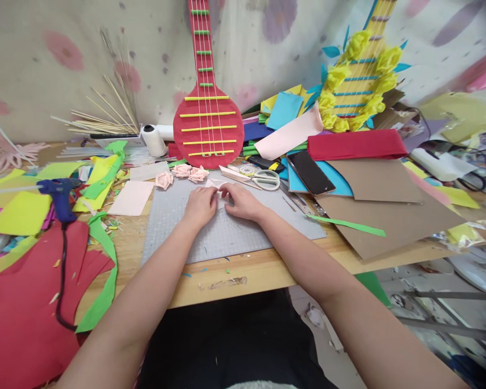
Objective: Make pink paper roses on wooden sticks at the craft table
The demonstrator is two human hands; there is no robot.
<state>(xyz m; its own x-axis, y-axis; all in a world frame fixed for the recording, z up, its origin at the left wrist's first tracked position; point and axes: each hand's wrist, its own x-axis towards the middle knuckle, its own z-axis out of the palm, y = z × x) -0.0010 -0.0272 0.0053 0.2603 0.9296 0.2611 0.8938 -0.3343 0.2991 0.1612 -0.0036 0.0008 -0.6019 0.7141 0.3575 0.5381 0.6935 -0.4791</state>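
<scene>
On the grey cutting mat [174, 227], my left hand [201, 206] and my right hand [242, 201] meet with fingertips close together. Both pinch a small pale pink paper piece [213, 183], mostly covered by the fingers. Three pale pink paper roses [182, 170] lie just beyond my left hand, at the mat's far edge. White-handled scissors [267, 180] rest past my right hand. Behind the roses stands a red toy string instrument [209, 129] with yellow and green bars and white strings.
A blue glue gun [61, 197] lies at left on red sheets [28, 302] and coloured scraps. At right, a phone [311, 172] rests over blue and brown card [389, 221]. A yellow flower-trimmed instrument [354, 86] and a white thread spool [153, 141] stand at the back.
</scene>
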